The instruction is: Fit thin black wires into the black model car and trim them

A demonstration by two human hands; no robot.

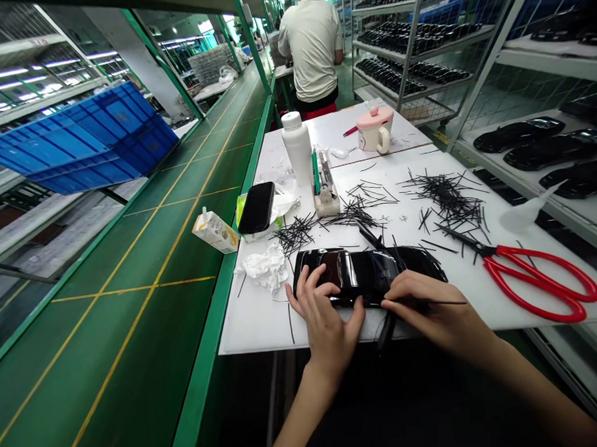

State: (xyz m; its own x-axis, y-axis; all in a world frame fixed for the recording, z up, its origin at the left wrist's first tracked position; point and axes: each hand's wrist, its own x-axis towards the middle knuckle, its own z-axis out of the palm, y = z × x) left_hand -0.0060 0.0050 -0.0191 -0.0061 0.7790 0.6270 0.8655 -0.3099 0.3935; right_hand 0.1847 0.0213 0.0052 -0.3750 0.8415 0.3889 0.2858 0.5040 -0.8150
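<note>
- The black car body (321, 275) lies lengthwise across the near edge of the white bench (248, 319), between both hands.
- The left hand (328, 315) grips its left part, fingers spread over the top and thumb against the near side.
- The right hand (427, 303) is closed in a pinch on a thin black strip (453, 302), fingertips at the car body's near side; the strip's end sticks out to the right.
- A black bar-like piece (385, 332) shows past the near side of the car body; what it is, I cannot tell.
- Red-handled scissors (503, 250) lie to the right, blades pointing toward a loose pile of black strips (445, 199).
- Crumpled white tissue (265, 266) sits just beside the car body's left end, with a phone (256, 208) behind it.
- Farther back stand a white bottle (297, 147) and a pink-lidded mug (371, 136).
- A green conveyor (149, 331) runs along the bench's left side.
- Ahead, a person in a white shirt (314, 49) faces away.
</note>
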